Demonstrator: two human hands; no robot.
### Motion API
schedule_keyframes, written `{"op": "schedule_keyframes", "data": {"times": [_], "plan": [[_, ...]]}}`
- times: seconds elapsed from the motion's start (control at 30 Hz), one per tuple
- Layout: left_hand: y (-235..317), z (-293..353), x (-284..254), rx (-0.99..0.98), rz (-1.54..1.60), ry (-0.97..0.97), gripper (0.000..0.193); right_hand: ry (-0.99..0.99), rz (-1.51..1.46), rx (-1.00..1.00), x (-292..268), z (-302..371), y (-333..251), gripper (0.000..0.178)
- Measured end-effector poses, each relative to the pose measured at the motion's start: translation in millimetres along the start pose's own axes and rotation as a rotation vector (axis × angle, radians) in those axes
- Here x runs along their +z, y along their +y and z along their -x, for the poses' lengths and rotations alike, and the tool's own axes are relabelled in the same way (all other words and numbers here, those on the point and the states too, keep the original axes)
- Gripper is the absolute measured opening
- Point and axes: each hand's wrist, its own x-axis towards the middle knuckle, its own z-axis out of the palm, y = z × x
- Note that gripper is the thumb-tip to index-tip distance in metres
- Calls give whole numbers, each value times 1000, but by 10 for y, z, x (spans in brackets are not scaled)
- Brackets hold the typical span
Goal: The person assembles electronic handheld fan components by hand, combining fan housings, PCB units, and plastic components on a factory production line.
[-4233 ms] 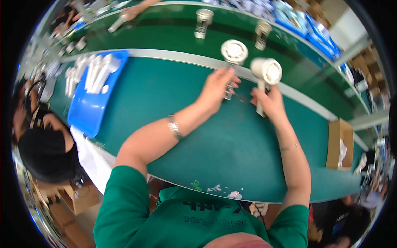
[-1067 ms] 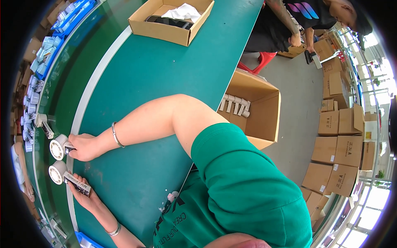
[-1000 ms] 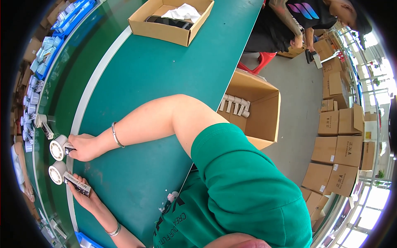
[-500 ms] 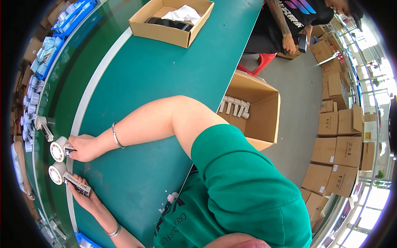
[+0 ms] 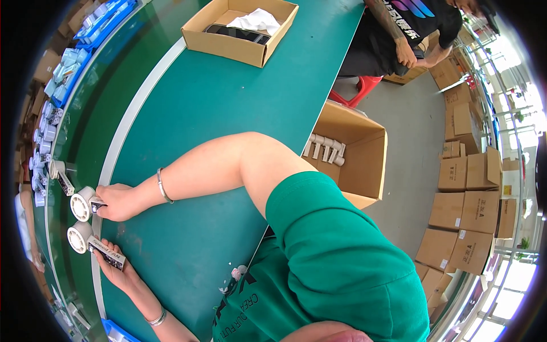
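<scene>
My right hand (image 5: pixel 117 203) is closed round the handle of a white handheld fan (image 5: pixel 81 206). Its round slotted head points away from me, over the pale strip along the green table. Just below it in the head view, my left hand (image 5: pixel 118 269) holds a second white handheld fan (image 5: pixel 78 237). The fingers curl under that fan's handle, which has a dark patterned side. The two fan heads are side by side, close together. A third handheld fan (image 5: pixel 57 169) lies farther off on the dark green surface.
Several white fans and blue trays (image 5: pixel 71 80) line the far left. A cardboard box (image 5: pixel 225 47) with a white cloth stands on the table (image 5: pixel 216 102). Beside the table edge is an open carton (image 5: pixel 364 154) holding white fans. A co-worker (image 5: pixel 410 34) sits beyond, near stacked cartons (image 5: pixel 456 211).
Both my hands stay almost where they were, still holding the fans. The co-worker's hands have come closer together, and the dark object there is now mostly hidden.
</scene>
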Motion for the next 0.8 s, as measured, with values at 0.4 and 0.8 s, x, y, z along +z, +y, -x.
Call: {"op": "schedule_keyframes", "data": {"times": [0.4,0.8], "plan": [[4,21,76,-4,-16,92,45,11,13,-28,22,-30,43,39],[6,20,63,6,-11,48,44,13,15,-26,42,-58,69,40]]}}
